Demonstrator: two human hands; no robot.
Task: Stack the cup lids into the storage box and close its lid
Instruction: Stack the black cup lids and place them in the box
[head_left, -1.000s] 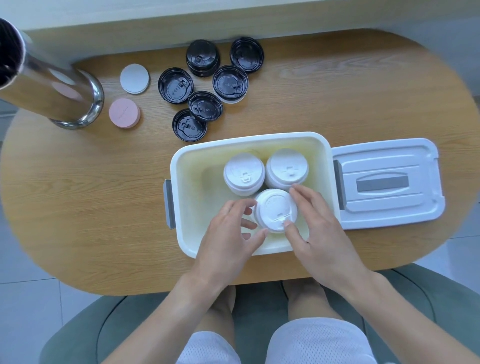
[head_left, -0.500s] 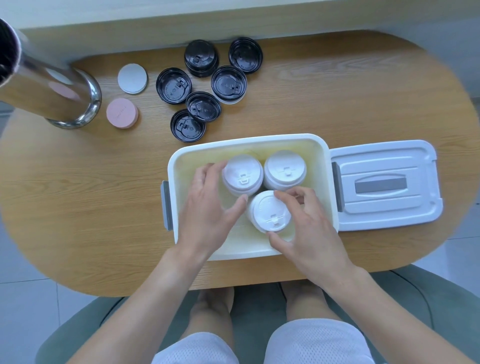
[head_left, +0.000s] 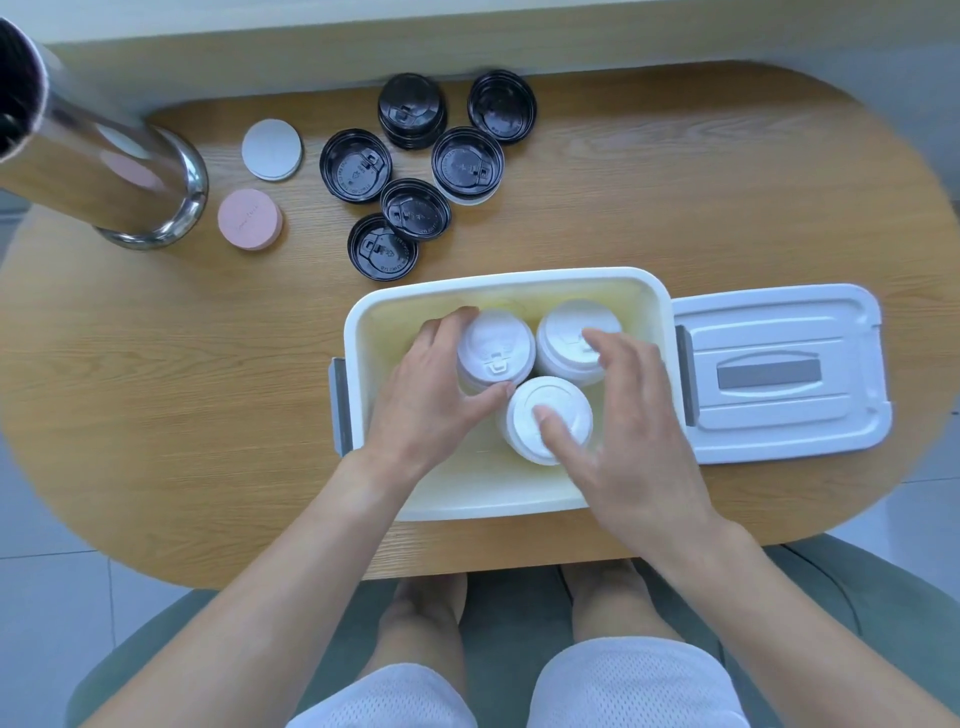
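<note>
Wood-grain table (head_left: 675, 208); glossy black lids (head_left: 356, 165); shiny metal cylinder (head_left: 104, 171); seemingly plastic box (head_left: 358, 332).

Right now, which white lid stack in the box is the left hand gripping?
The far-left stack; the left hand curls round it, unlike the other two.

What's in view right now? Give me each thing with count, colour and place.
white lid stacks: three, white, inside the box
storage box: one, white, table centre, open
box lid: one, white with grey handle, right of the box
black lids: six spots, black, behind the box
round discs: one white, one pink, far left
metal cylinder: one, shiny, far left
table: one, wooden
left hand: grips the back-left stack
right hand: over the other two stacks
</note>
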